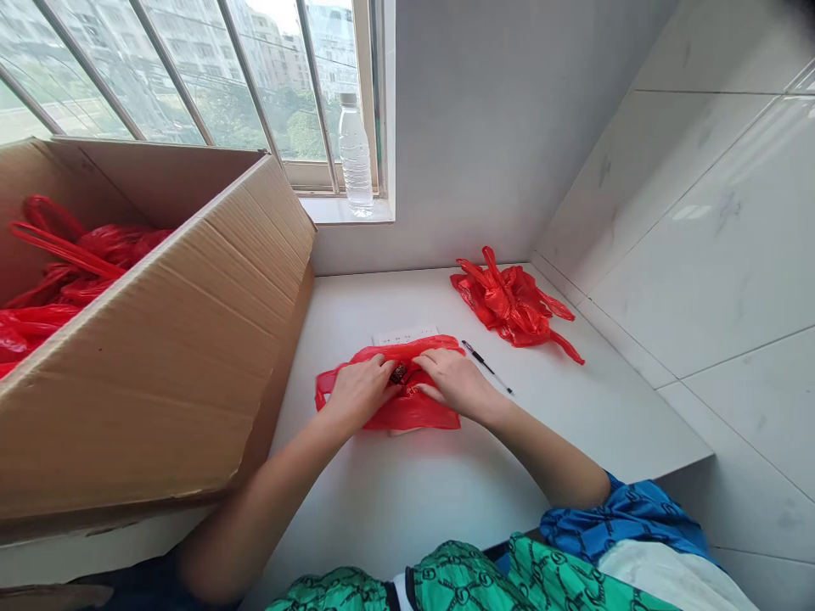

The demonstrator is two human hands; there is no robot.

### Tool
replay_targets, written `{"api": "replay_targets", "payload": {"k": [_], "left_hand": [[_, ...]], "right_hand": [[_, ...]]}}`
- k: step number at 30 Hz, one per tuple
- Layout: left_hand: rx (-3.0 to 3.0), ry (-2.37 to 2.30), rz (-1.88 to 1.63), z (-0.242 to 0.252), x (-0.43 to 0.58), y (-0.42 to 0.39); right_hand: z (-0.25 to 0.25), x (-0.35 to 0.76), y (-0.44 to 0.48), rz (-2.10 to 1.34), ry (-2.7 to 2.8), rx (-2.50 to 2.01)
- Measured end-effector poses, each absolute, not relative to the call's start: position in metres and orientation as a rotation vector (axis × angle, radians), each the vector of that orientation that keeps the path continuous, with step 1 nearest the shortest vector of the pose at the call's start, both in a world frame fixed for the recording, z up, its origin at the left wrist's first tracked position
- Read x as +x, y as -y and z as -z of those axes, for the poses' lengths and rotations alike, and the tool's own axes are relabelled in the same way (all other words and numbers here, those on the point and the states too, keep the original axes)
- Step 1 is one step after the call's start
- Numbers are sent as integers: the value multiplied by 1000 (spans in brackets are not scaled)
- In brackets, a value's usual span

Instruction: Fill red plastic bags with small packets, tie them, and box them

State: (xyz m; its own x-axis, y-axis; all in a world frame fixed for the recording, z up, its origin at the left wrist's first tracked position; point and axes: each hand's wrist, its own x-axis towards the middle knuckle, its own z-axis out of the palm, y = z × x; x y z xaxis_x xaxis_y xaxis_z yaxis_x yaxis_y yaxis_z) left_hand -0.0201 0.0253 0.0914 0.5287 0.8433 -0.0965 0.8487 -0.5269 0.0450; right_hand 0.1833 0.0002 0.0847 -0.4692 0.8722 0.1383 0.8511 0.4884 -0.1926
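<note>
A red plastic bag [413, 414] lies spread on the white table in front of me. My left hand [362, 389] is on its left part, with the fingers bent and closed on the plastic. From the right, my right hand [457, 382] also pinches the bag, its thumb below the other fingers. Between the fingertips of both hands a small dark, patterned thing [399, 373] shows; its kind is unclear. Under the bag, a white sheet with faint marks [406, 335] sticks out at the far edge. A black-and-clear pen [487, 367] lies just right of my right hand.
A large open cardboard box [191, 339] stands at the left, with several red plastic bags [82, 263] inside. A crumpled red bag [509, 297] sits at the table's back right. A clear water bottle [355, 161] stands on the windowsill. Tiled wall [719, 212] bounds the right.
</note>
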Motion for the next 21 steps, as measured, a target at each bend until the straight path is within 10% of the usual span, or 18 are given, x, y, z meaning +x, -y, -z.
{"api": "replay_targets", "payload": {"k": [10, 21], "left_hand": [[2536, -1344, 73, -78, -48, -45], [2700, -1368, 36, -85, -42, -26]], "right_hand": [[-55, 221, -13, -542, 2494, -1762], [-66, 189, -4, -44, 2349, -1311]]}}
